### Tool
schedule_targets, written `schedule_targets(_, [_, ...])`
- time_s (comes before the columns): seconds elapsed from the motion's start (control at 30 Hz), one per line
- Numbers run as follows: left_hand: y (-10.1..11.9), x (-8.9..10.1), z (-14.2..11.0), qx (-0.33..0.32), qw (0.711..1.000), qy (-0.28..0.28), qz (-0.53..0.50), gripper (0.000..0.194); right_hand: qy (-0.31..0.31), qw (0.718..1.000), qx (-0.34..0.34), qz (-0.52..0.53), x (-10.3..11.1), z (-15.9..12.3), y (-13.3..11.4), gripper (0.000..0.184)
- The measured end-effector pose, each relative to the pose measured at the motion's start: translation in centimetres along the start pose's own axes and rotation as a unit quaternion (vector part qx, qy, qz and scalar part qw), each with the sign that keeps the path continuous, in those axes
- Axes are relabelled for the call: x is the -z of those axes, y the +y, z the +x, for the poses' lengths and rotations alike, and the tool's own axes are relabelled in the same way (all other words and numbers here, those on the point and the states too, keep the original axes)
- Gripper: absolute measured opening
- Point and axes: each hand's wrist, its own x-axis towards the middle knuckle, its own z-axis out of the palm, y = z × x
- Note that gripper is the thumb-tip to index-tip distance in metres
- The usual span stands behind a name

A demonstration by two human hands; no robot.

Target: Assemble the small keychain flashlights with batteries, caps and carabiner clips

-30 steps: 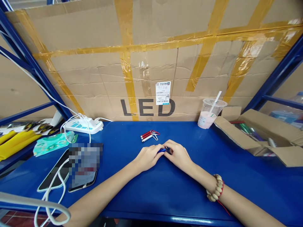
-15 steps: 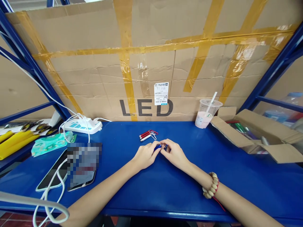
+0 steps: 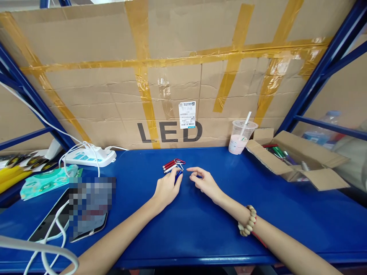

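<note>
My left hand is closed on a small blue keychain flashlight, which is partly hidden by my fingers. Right behind it lie a red keychain flashlight and a silver one, side by side with their carabiner clips pointing right. My right hand hovers to the right of the blue flashlight, apart from it. Its index finger is stretched out and the other fingers are loosely bent, with nothing visible in them.
On the left of the blue table are two phones, white cables, a green pack and a power strip. A drink cup with a straw and an open carton stand right. Taped cardboard backs the table.
My right hand has let go of the blue flashlight and moved away to the right. My left hand has carried it left, beside the red and silver flashlights. The view has shifted slightly.
</note>
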Motion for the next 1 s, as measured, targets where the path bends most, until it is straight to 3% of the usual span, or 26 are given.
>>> schedule_targets(0.17, [-0.1, -0.2, 0.0, -0.036, 0.999, -0.011, 0.010, 0.026, -0.016, 0.993, -0.080, 0.091, 0.1, -0.5, -0.9, 0.039])
schedule_targets(0.37, [-0.2, -0.2, -0.1, -0.054, 0.998, -0.016, 0.011, 0.026, -0.044, 0.981, -0.102, 0.159, 0.1, -0.7, -1.5, 0.042])
schedule_targets(0.77, [-0.2, -0.3, -0.1, -0.057, 0.998, -0.013, 0.016, 0.027, -0.041, 0.980, -0.091, 0.173, 0.3, -0.3, -0.8, 0.052])
schedule_targets(1.0, [-0.2, -0.3, -0.1, -0.058, 0.998, -0.014, 0.011, 0.025, -0.015, 0.985, -0.071, 0.159, 0.5, 0.1, -0.6, 0.048])
